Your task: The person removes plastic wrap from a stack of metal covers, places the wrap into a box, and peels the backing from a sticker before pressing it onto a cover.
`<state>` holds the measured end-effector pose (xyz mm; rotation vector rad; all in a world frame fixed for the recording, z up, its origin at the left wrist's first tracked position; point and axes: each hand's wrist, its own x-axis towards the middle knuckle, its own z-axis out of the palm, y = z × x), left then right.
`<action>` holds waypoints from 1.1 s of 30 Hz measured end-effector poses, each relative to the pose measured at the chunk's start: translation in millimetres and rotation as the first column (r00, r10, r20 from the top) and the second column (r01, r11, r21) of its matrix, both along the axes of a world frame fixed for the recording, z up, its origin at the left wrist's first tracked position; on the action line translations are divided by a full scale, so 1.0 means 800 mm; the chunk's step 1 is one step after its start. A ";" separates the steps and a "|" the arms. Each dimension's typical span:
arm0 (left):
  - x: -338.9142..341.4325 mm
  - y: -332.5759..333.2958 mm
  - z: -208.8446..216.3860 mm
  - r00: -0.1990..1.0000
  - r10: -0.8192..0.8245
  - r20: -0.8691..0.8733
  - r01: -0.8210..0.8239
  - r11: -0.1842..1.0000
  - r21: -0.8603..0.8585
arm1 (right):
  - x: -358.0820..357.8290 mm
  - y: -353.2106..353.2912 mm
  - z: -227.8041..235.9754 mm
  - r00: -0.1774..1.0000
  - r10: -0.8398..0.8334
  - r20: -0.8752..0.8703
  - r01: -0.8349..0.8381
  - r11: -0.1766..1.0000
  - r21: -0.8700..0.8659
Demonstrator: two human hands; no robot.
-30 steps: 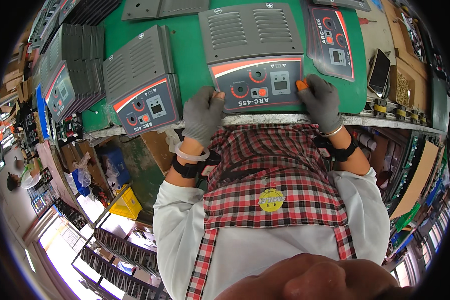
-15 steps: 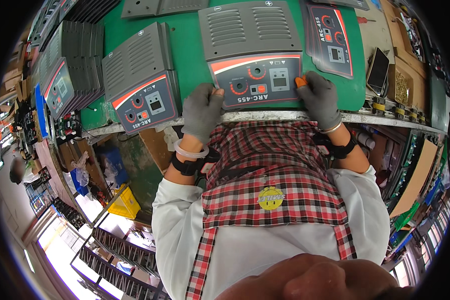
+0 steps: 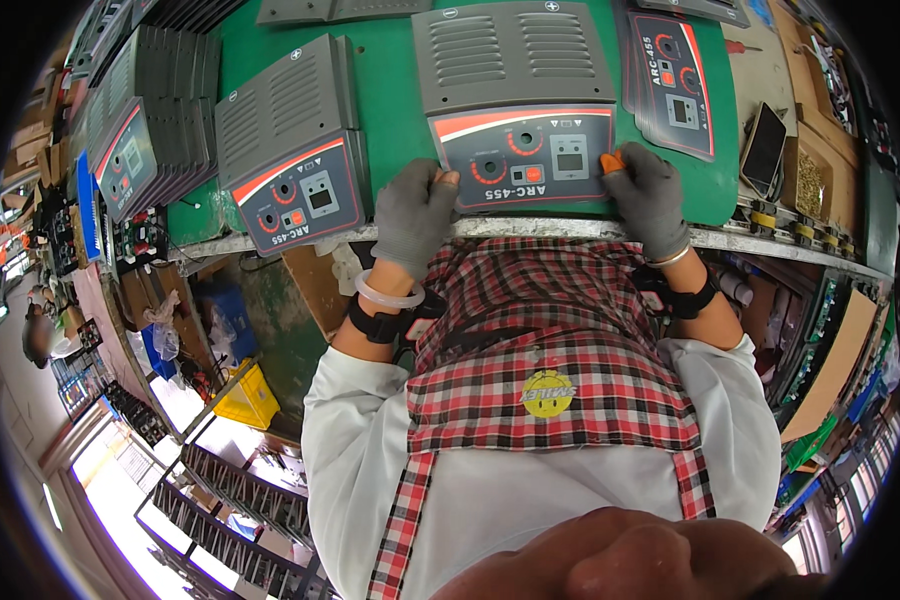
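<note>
A grey louvred metal panel (image 3: 515, 60) lies on the green work surface in front of me. Its near face carries a dark printed control panel label (image 3: 530, 190) with red dials and a small display window. At the label's near left corner, my left hand (image 3: 416, 215), in a grey glove, is closed with thumb and fingers pinched on the edge. My right hand (image 3: 648, 200), gloved too with an orange thumb tip, pinches the right edge. Whether the label is stuck down all along cannot be seen. Several loose matching labels (image 3: 682, 110) lie stacked to the right.
Left of my hands stand louvred panels with labels (image 3: 295, 185), and farther left a taller stack (image 3: 135, 140). A phone-like black device (image 3: 763, 145) and a box of small screws (image 3: 808, 185) are at the right. The table's metal edge (image 3: 570, 228) runs before my apron.
The whole view has shifted slightly, with the bench things now a little farther right. Both hands keep their pinch on the label's sides; little else differs.
</note>
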<state>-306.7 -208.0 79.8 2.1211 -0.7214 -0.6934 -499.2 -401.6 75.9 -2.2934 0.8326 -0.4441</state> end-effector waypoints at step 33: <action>-0.013 0.003 -0.008 0.957 0.023 -0.289 -0.039 0.998 -0.051 | 0.022 -0.010 0.022 0.956 -0.068 0.286 -0.244 0.358 0.901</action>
